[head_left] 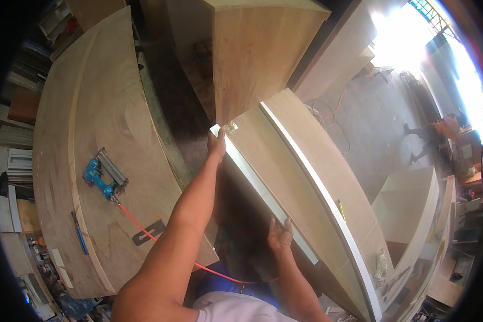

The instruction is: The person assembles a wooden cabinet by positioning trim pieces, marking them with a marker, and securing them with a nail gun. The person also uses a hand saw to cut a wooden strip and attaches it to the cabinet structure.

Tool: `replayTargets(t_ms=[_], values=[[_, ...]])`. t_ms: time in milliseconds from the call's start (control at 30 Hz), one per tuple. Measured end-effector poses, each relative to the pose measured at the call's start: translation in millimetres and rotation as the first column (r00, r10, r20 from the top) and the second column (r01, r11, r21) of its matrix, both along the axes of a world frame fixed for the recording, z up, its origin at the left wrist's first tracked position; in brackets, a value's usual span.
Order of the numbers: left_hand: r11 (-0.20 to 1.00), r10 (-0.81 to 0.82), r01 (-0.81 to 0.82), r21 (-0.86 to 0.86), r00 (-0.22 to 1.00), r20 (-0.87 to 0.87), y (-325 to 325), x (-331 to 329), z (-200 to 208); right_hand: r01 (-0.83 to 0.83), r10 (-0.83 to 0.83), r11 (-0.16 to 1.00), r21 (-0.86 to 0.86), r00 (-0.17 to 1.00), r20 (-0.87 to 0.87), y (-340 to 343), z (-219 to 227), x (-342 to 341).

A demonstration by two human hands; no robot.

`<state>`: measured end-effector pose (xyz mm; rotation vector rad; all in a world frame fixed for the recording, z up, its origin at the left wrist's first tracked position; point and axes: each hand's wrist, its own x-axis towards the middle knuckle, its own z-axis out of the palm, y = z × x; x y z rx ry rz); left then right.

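A long white strip [256, 183] runs along the near edge of a plywood panel [333, 161]. My left hand [217, 145] is closed around the strip's far end, beside a small shiny patch [231, 127] on the wood. Lower down, my right hand [280, 236] grips the same strip near its closer end, thumb and fingers at its edge; some fingers are hidden beneath. A second white strip [311, 177] lies lengthwise across the panel, apart from both hands.
On a large plywood board [112, 80] at left lie a blue nail gun [103, 174] with a red hose [131, 217], a blue-handled tool [80, 234] and a dark slotted plate [149, 232]. A wooden cabinet [263, 51] stands beyond. A yellow pencil-like stick [341, 209] is on the panel. A person [434, 134] is far right.
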<state>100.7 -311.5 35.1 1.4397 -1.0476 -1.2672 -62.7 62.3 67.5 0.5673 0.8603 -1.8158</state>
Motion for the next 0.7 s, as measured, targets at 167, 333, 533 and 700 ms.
replayTargets(t_ms=[167, 333, 533, 700], values=[[1.000, -0.014, 0.016, 0.023, 0.996, -0.087, -4.7, 5.8, -11.0, 0.029, -0.028, 0.999, 0.033, 0.999, -0.045, -3.9, 14.8, 7.8], [0.989, -0.006, 0.119, 0.091, 0.641, -0.767, -0.9, 13.5, -47.8, 0.085, -0.081, 0.996, 0.008, 0.972, -0.218, -3.3, 61.9, 4.8], [0.997, 0.071, -0.074, 0.039, 0.518, -0.852, 5.0, 8.8, -63.0, 0.118, -0.153, 0.988, -0.098, 0.833, -0.532, 6.8, 96.5, -74.8], [0.990, -0.075, 0.060, -0.125, 0.990, -0.121, 17.0, 12.3, -49.2, 0.292, -0.307, 0.951, -0.104, 0.836, -0.454, 27.7, 87.3, -176.6]])
